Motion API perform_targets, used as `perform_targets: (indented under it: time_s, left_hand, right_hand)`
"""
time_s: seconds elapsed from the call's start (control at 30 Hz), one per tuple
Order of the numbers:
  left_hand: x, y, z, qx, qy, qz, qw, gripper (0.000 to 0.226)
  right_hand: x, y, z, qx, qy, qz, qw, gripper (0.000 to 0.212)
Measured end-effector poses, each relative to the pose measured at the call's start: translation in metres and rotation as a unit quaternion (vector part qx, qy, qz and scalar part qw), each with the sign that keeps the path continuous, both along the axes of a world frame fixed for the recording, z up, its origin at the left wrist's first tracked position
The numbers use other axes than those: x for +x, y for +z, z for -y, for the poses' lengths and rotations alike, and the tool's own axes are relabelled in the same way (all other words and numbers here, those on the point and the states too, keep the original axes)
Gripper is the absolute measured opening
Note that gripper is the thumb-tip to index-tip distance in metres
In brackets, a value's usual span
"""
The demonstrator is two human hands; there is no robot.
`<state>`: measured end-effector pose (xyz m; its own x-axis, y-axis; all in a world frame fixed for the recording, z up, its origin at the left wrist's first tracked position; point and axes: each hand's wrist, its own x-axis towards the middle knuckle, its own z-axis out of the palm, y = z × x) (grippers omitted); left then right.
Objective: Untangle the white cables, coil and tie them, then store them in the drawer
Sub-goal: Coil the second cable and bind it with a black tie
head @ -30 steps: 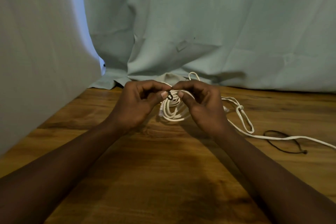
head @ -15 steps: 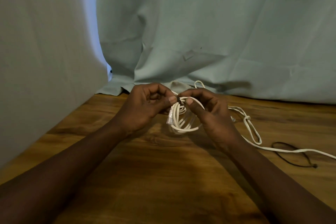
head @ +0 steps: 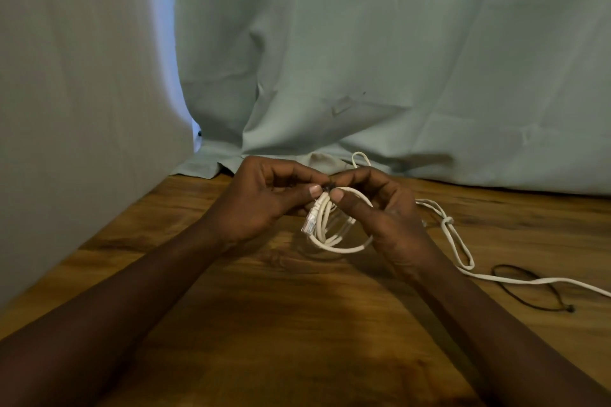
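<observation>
Lifted coil [head: 325, 222], left hand [head: 261, 205], right hand [head: 386, 218] pinching

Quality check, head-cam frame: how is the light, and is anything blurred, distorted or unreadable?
Head view: dim, warm light, with a bright bluish gap between the cloth panels; soft arm shadows on the wooden table; the left cloth panel bows and smears at the wide-angle edge; left hand and right hand are sharp, the dark tie they pinch too small to read.
</observation>
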<state>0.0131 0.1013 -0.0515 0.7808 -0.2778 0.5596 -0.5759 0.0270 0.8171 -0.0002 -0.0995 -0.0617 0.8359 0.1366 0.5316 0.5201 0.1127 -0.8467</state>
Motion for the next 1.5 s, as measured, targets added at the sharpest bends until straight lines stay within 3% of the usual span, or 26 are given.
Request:
perform_targets:
  time_s: [0.3, 0.43, 0.53, 0.67, 0.77, 0.9, 1.03, 1.27, 1.37, 1.5]
  left_hand:
    - [0.001, 0.003, -0.010, 0.027, -0.050, -0.055, 0.997, 0.021]
    - [0.004, 0.000, -0.013, 0.040, -0.052, -0.079, 0.995, 0.020]
    - [0.002, 0.000, -0.008, 0.041, -0.029, -0.035, 0.998, 0.016]
    - [-0.004, 0.004, -0.002, 0.076, 0.062, 0.134, 0.986, 0.014]
    - [-0.008, 0.006, -0.004, 0.127, 0.145, 0.295, 0.936, 0.016]
    - [-0.010, 0.003, 0.001, 0.101, 0.179, 0.349, 0.914, 0.017]
    - [-0.006, -0.002, 0.004, 0.061, 0.152, 0.305, 0.938, 0.019]
    - [-0.006, -0.005, 0.010, -0.012, 0.056, 0.159, 0.986, 0.029]
    - [-0.004, -0.004, 0.007, 0.022, 0.050, 0.128, 0.990, 0.032]
    - [0.002, -0.006, -0.002, 0.106, 0.000, 0.056, 0.993, 0.040]
  right_hand:
    - [-0.001, 0.000, 0.001, -0.012, 0.011, -0.002, 1.000, 0.016]
    - [0.000, -0.001, 0.001, -0.067, 0.008, 0.025, 0.997, 0.017]
    - [0.000, 0.003, 0.004, -0.087, 0.007, 0.047, 0.995, 0.018]
    - [0.001, 0.010, 0.005, -0.098, -0.027, 0.106, 0.989, 0.018]
    - [0.002, 0.012, 0.005, -0.170, -0.104, 0.233, 0.952, 0.017]
    - [0.000, 0.010, 0.005, -0.244, -0.212, 0.386, 0.864, 0.018]
    - [0.001, 0.005, 0.005, -0.255, -0.262, 0.452, 0.813, 0.020]
    - [0.004, 0.004, 0.009, -0.282, -0.279, 0.489, 0.777, 0.013]
    - [0.005, 0.004, 0.006, -0.249, -0.277, 0.449, 0.812, 0.016]
    - [0.010, -0.007, -0.001, -0.101, -0.184, 0.262, 0.942, 0.023]
